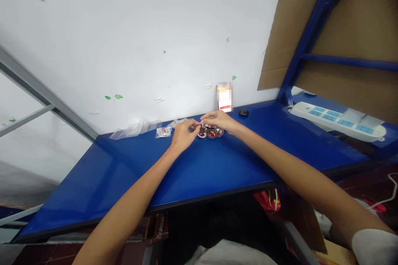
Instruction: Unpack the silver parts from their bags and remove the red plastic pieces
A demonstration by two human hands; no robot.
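Observation:
My left hand [185,133] and my right hand [222,120] meet over a small group of round discs [212,134] on the blue table. The discs have dark or silvery rims and red middles. Thumb and fingers of each hand are pinched together at the group's back left side. A bit of red shows at the left fingertips, but what either hand grips is too small to make out. Left of my left hand lies a round silvery piece in a clear bag [163,132], with a red mark on it. More clear plastic [177,123] lies just behind that hand.
Crumpled clear plastic bags [137,128] lie along the wall at the left. A phone [224,97] with a lit screen leans on the wall. Beside it sits a small black case [244,112]. A white power strip [337,121] lies at the right, behind the blue frame [300,56].

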